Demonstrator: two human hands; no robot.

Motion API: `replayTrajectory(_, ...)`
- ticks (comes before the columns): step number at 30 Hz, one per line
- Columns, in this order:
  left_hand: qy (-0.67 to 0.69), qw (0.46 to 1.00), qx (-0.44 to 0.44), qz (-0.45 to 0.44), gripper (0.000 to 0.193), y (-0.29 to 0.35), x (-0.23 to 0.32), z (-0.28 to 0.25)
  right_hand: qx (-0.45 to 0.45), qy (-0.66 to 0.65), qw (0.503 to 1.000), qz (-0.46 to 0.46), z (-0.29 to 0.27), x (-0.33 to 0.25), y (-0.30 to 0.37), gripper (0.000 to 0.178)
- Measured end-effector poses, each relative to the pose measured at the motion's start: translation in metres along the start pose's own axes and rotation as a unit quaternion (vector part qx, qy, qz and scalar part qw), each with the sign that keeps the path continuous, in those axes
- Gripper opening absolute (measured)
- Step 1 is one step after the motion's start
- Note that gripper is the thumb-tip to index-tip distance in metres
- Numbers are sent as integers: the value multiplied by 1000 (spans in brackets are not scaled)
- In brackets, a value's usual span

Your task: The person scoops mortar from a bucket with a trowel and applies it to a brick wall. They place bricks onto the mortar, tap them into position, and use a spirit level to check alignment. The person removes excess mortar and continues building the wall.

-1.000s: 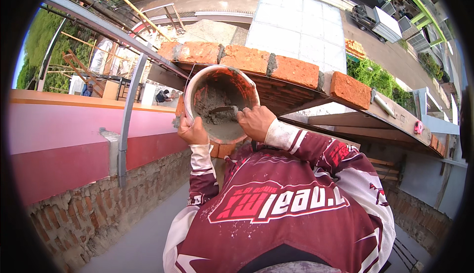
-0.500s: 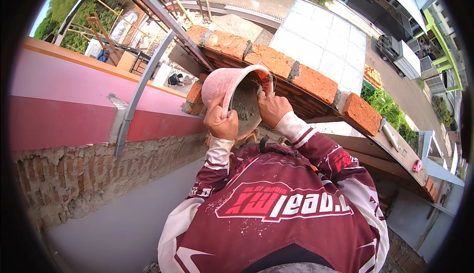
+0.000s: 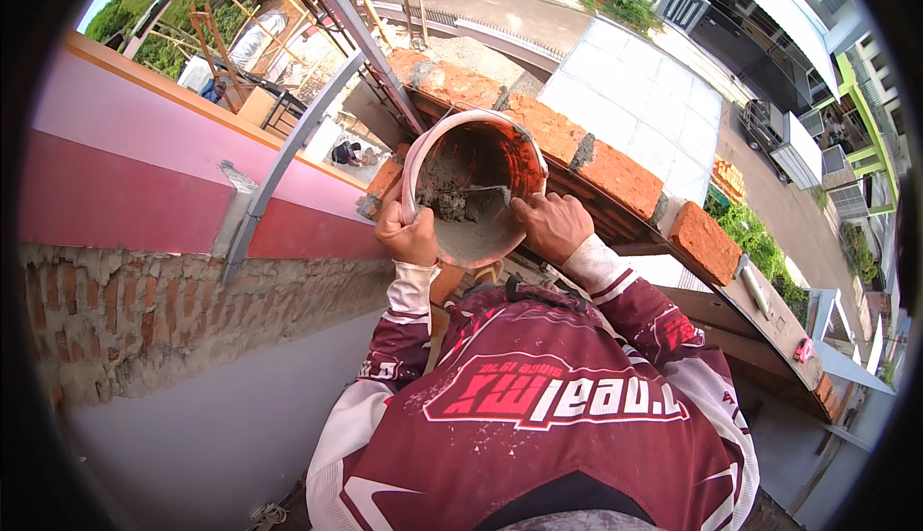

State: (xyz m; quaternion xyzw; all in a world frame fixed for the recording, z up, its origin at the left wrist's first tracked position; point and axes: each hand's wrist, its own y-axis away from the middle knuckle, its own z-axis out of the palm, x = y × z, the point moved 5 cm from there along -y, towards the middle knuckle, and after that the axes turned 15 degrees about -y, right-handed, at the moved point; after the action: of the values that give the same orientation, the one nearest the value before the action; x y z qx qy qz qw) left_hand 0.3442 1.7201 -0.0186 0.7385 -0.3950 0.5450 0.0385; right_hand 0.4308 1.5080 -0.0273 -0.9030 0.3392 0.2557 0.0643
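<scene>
My two hands hold a reddish bucket (image 3: 500, 143) up in front of my chest, its mouth tilted toward me. Wet grey mortar (image 3: 452, 199) lies inside, with a lumpy patch in the middle. My left hand (image 3: 407, 235) is closed on the rim at the left, thumb pressed against the edge. On the right side, my right hand (image 3: 556, 226) grips the rim with curled fingers. Just beyond the bucket runs a row of orange bricks (image 3: 620, 175) with grey mortar in the joints.
A loose-looking brick (image 3: 707, 241) ends the row; past it a grey tube-like tool (image 3: 757, 286) and a small pink object (image 3: 804, 349) lie on the ledge. A bent grey metal bar (image 3: 288, 156) crosses the pink wall (image 3: 144, 180). Far below, a person (image 3: 346, 153) crouches.
The bucket has turned so its mouth faces me more fully, showing more of the mortar. My left hand has shifted a little left, my right hand right and slightly down.
</scene>
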Motion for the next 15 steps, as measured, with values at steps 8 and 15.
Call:
replayTrajectory(8,-19,998,3,62,17,1,5,23,76,63,994,41,12,-10,-11,25)
replayTrajectory(15,-52,997,-1,62,14,7,8,25,106,-70,986,108,2,-11,-9,23)
